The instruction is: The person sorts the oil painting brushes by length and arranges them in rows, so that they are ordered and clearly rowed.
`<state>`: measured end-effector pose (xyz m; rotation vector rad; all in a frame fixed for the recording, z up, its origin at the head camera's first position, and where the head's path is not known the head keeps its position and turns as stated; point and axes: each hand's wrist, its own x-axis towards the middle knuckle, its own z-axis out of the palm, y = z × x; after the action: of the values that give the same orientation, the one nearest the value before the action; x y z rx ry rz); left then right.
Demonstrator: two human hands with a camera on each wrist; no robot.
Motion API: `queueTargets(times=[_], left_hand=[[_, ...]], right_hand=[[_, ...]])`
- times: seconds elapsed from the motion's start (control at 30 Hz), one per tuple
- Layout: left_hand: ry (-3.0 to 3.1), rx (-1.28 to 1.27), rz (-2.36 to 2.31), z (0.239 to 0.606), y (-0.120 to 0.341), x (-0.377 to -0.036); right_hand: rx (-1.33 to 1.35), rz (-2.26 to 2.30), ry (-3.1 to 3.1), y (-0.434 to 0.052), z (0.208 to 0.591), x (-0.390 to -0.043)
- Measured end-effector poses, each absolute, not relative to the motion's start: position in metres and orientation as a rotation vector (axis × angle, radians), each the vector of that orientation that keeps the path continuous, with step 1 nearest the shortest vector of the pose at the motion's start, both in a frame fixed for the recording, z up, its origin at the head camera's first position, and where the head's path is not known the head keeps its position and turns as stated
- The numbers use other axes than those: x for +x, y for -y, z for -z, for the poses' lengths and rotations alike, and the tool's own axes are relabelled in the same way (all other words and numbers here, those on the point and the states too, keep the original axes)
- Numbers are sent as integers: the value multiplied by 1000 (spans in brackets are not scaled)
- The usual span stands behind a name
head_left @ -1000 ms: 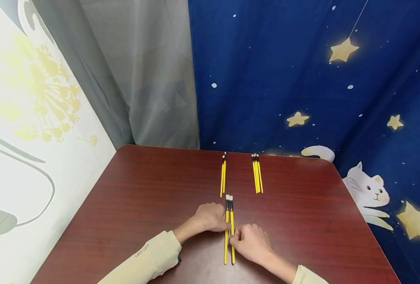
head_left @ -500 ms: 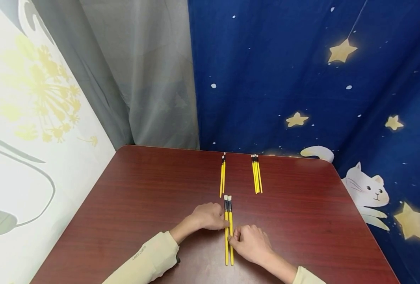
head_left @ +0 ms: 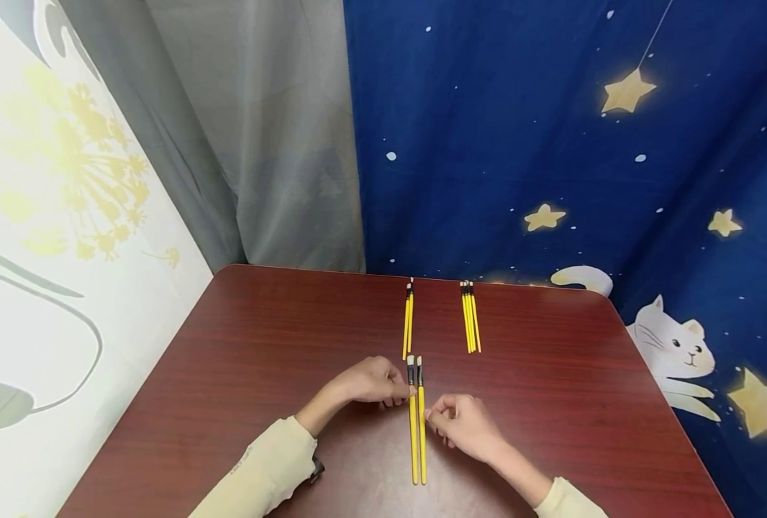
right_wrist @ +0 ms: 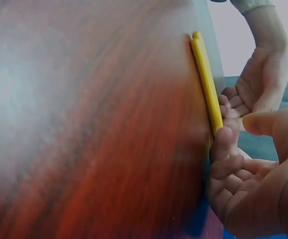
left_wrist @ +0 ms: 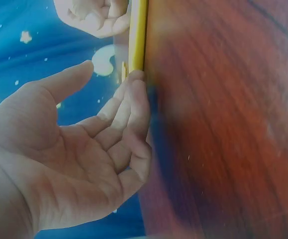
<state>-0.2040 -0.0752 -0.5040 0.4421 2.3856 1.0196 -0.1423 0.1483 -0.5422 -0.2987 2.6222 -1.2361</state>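
Note:
Two paintbrushes with yellow handles lie side by side on the dark red table, pale bristles pointing away from me. My left hand [head_left: 373,381] is beside the left paintbrush [head_left: 414,439], its fingertips at the upper handle just below the black ferrule. In the left wrist view, the thumb stands apart from loosely bent fingers. On the other side, my right hand [head_left: 464,424] has its fingertips at the handle of the right paintbrush [head_left: 422,450]. The right wrist view shows a gap between that thumb and the bent fingers [right_wrist: 226,167], with the yellow handles alongside.
Farther back on the table [head_left: 260,324] lies a pair of thinner paintbrushes [head_left: 408,324]. To their right is a group of several paintbrushes [head_left: 470,320] near the back edge. A grey curtain [head_left: 293,144] and a blue starry curtain [head_left: 474,144] hang behind.
Both hands have shifted away from me along the handles, the left one higher and toward the bristle end. The right hand has moved slightly outward. The two near brushes have moved slightly.

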Motion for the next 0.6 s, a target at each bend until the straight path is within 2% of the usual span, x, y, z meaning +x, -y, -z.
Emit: queueTargets(times=[0.3, 0.6], left_hand=[[-2393, 318, -1277, 502, 88, -231], [-2369, 111, -1562, 509, 86, -266]], right_hand=[[-19, 1737, -2384, -147, 536, -179], [105, 2002, -2269, -135, 530, -229]])
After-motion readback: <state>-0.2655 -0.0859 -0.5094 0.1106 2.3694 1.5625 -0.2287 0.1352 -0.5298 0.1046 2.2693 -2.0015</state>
